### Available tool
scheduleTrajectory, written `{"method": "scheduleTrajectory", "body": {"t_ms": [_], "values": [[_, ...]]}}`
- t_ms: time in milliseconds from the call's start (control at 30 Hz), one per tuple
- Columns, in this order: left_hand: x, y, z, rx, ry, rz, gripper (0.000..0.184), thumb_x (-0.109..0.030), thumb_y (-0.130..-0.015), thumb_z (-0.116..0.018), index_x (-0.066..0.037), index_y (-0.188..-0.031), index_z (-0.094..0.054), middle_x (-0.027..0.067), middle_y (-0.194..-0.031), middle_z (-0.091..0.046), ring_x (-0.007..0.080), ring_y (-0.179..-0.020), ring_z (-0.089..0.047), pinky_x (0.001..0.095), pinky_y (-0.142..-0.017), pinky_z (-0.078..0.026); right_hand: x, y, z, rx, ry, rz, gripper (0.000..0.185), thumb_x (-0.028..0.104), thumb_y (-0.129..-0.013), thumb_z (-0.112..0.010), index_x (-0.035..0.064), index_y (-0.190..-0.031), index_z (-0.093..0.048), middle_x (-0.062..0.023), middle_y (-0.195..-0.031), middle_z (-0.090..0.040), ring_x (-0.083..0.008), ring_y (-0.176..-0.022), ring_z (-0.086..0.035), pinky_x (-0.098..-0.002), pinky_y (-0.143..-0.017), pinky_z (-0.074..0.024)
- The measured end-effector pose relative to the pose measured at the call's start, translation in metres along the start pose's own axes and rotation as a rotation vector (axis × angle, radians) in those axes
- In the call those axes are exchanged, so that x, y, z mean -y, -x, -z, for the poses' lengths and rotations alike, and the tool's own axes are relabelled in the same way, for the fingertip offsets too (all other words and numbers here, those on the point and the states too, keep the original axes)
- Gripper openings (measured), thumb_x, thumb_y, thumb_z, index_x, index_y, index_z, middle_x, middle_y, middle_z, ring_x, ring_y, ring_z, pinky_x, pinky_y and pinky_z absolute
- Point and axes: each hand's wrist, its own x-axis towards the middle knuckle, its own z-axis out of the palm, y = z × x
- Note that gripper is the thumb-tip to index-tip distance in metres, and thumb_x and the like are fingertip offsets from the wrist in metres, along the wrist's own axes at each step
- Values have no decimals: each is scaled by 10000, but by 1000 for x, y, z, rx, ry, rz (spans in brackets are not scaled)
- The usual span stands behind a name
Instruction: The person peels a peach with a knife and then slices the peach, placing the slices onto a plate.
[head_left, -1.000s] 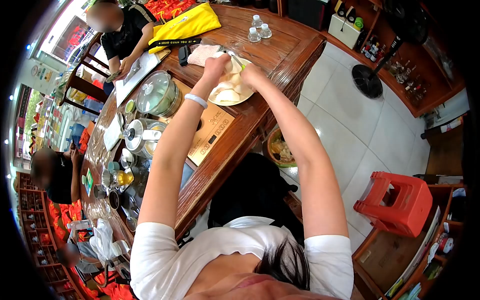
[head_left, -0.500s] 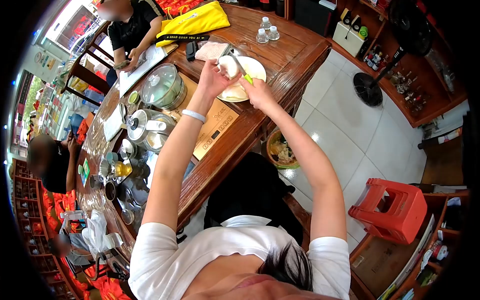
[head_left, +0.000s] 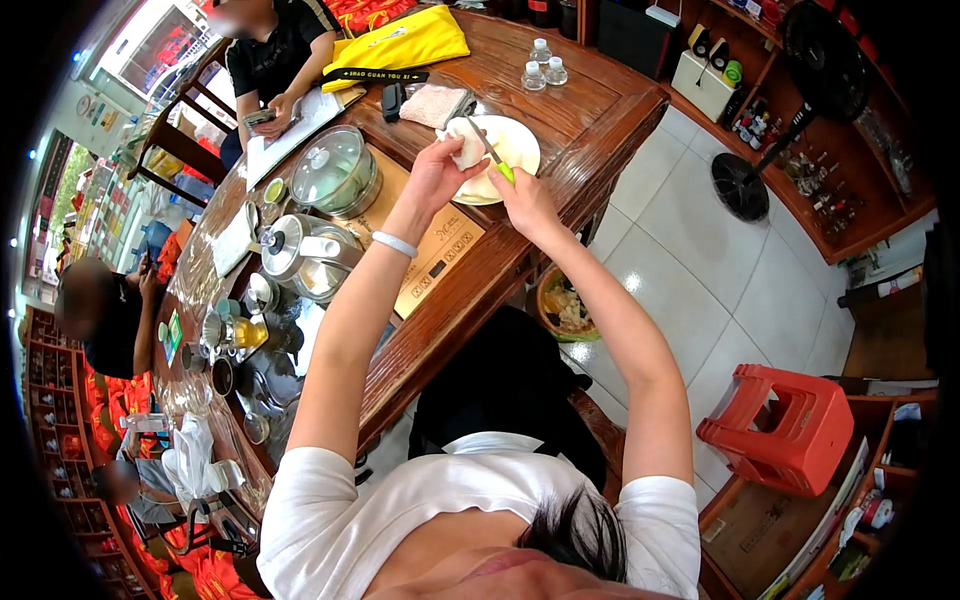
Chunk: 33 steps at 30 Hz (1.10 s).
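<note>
My left hand is closed around a whitish, peeled-looking piece of food, whose exact kind I cannot make out. In my right hand is a knife with a bright green handle. Its blade points up and left, close beside the food; whether it touches is unclear. Both hands are over the near side of a white plate, on which pale pieces lie. Just behind the left hand is a pink cloth, next to a small black object.
Left of my hands, a glass pot and a metal kettle stand on the wooden table. Small bottles and a yellow bag lie farther back. A bin of scraps is below the edge. Two people sit across.
My right hand has turned the knife so more of its blade and handle shows. The food has tilted in my left hand. The whole view has shifted slightly.
</note>
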Motion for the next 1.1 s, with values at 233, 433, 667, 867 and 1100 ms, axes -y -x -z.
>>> {"method": "scheduleTrajectory", "body": {"t_ms": [233,433,667,867,1100], "values": [[12,-2,-4,101,110,-32,478,-378,-903,-449,-8,-1206,-426,164,-1185,-508,347,-1143,-456,484,-993,-355,16,7,-5,11,-16,26,458,382,-886,-474,-72,-835,-515,-292,-723,-580,-444,-733,-578,-485,-635,-452],[11,4,-25,30,236,-11,510,-432,-897,-439,19,-1135,-424,173,-1086,-529,375,-1088,-498,526,-958,-391,16,14,-10,-21,-39,81,435,368,-901,-457,-61,-836,-484,-290,-709,-578,-441,-717,-578,-487,-611,-446],[11,-1,-20,36,399,73,538,-412,-955,-223,14,-1278,-285,268,-1258,-389,421,-1153,-425,511,-1009,-331,13,18,-11,-78,-103,110,415,343,-900,-477,-63,-814,-476,-279,-653,-559,-436,-669,-574,-469,-568,-433],[13,10,-38,-294,234,-113,415,-212,-966,-252,94,-1246,-277,250,-1272,-371,409,-1148,-417,551,-1005,-330,10,22,-15,-105,-133,114,390,323,-899,-488,-56,-805,-476,-270,-624,-543,-432,-648,-568,-460,-551,-422],[12,-1,-9,-288,712,-2,394,-165,-959,-290,22,-1305,-272,219,-1348,-293,398,-1232,-304,590,-1008,-293,7,25,-16,-79,-112,164,414,361,-903,-468,-47,-834,-457,-268,-639,-566,-429,-645,-584,-483,-551,-438]]}}
